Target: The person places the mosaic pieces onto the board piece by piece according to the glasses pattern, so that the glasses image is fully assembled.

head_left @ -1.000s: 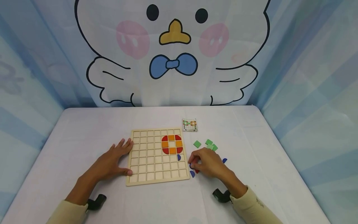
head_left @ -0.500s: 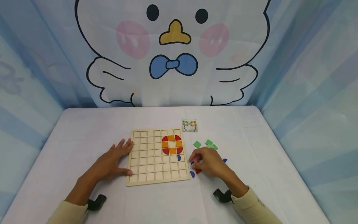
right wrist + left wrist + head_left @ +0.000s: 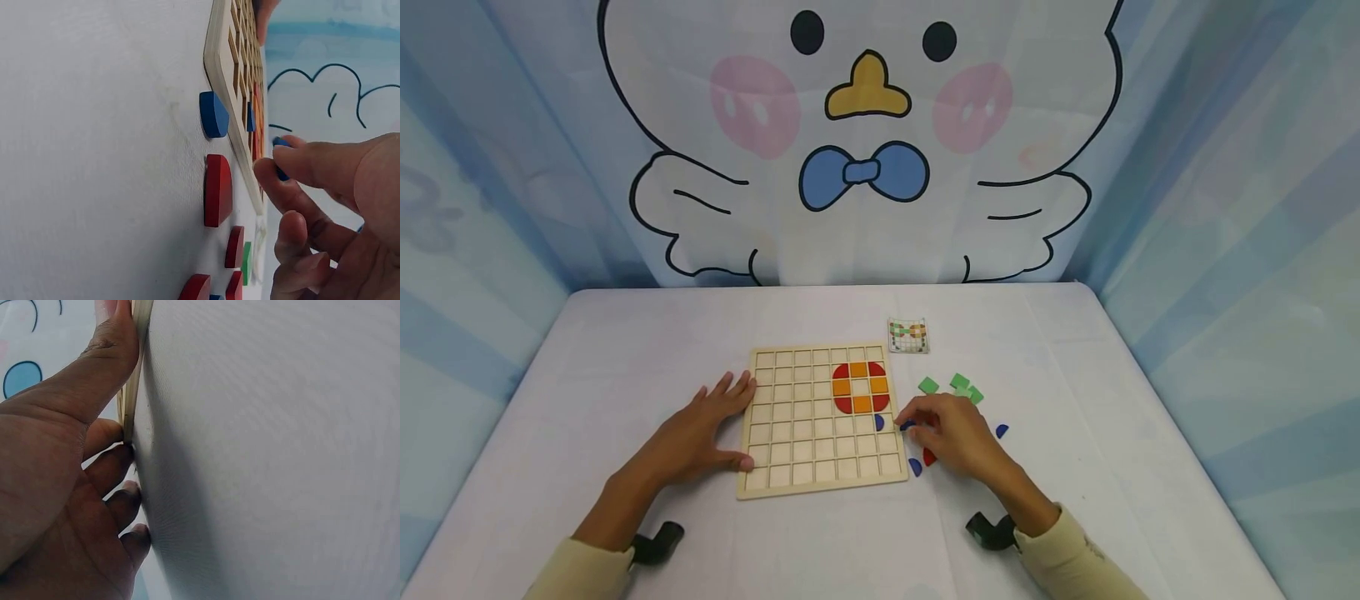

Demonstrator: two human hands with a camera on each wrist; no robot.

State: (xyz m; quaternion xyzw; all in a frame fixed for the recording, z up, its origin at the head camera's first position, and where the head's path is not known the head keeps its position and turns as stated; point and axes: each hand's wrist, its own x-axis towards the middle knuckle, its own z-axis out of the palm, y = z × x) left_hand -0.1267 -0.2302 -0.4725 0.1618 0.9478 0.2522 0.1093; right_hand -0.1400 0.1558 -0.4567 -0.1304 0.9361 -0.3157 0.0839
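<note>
My right hand [image 3: 953,432] pinches a small blue half-round tile [image 3: 283,173] between thumb and index finger, close by the right edge of the wooden grid board [image 3: 820,487]. My left hand [image 3: 703,427] rests at the board's left edge, fingers spread, with thumb and fingertips against its side. Red quarter-round pieces [image 3: 842,372] and orange squares [image 3: 858,369] form a ring in the board's upper right cells. Just below that ring, another blue half-round tile [image 3: 879,422] lies in a cell.
Beside the board's lower right corner lie a blue tile [image 3: 214,115] and a red piece [image 3: 218,190], with more red pieces under the right hand. Green squares [image 3: 928,385] and a blue tile [image 3: 1002,431] lie farther right. A small pattern card [image 3: 908,336] sits behind the board.
My right hand has picked up the blue tile from the table and shifted slightly left, to the board's edge. My left hand has stayed in place.
</note>
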